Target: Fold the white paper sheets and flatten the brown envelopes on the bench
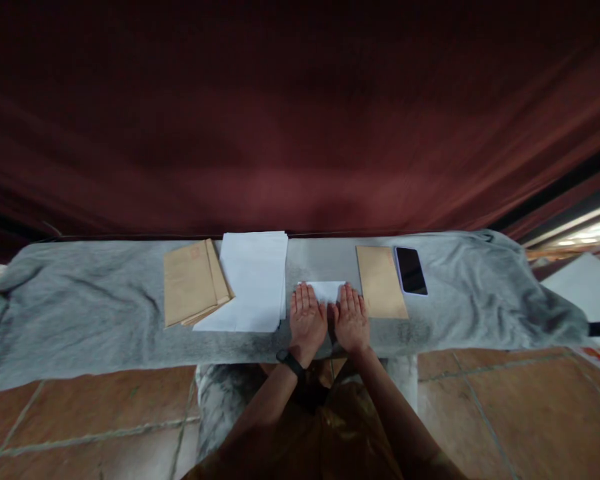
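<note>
Both palms lie flat on a small white sheet of paper, which looks folded, at the front middle of the cloth-covered table. My left hand covers its left end, fingers stretched forward; a dark band sits on that wrist. Over the right end rests my right hand, its fingers also straight. Only the paper's far edge and middle show between the hands. Just right of my right hand lies a brown envelope. A stack of white paper sheets is to the left of my left hand.
Several brown envelopes are piled at the left, overlapping the white stack. A phone with a dark screen lies right of the single envelope. Grey cloth covers the narrow table, and a dark red curtain hangs behind it.
</note>
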### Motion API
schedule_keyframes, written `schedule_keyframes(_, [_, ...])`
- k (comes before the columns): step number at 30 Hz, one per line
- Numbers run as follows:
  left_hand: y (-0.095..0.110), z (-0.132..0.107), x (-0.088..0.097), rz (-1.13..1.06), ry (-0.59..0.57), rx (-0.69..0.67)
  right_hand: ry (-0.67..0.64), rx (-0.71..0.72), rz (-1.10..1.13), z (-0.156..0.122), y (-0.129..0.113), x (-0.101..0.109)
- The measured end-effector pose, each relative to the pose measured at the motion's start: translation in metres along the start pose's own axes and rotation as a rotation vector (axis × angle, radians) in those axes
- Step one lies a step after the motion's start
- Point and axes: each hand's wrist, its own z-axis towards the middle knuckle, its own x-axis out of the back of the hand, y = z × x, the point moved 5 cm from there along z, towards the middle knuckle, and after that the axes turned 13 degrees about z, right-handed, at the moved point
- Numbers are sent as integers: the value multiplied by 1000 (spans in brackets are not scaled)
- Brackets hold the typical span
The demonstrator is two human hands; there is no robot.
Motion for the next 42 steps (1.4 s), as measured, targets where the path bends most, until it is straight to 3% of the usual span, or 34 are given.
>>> schedule_keyframes(4, [15, 3, -1, -29, -22, -163, -14, 7, 0, -3, 0, -1])
schedule_keyframes(9, [9, 1, -8, -15, -25, -219, 4, 18, 11, 0, 2, 1])
schedule_keyframes(17, [8, 0, -8, 1, -2, -207, 10, 124, 88, 31, 0, 7])
schedule_keyframes(26, [1, 0, -7, 32, -15, -137, -8, 128, 13, 21, 5, -1])
schedule_keyframes(30, [-5, 11, -5, 65, -27, -87, -3, 124, 9, 22, 4, -2])
schedule_keyframes(35, [-9, 34, 2, 68, -46, -217, 11, 102, -7, 24, 3, -3])
schedule_keyframes(42, [-17, 60, 10, 60, -92, -251, 4, 93, -32, 24, 1, -3])
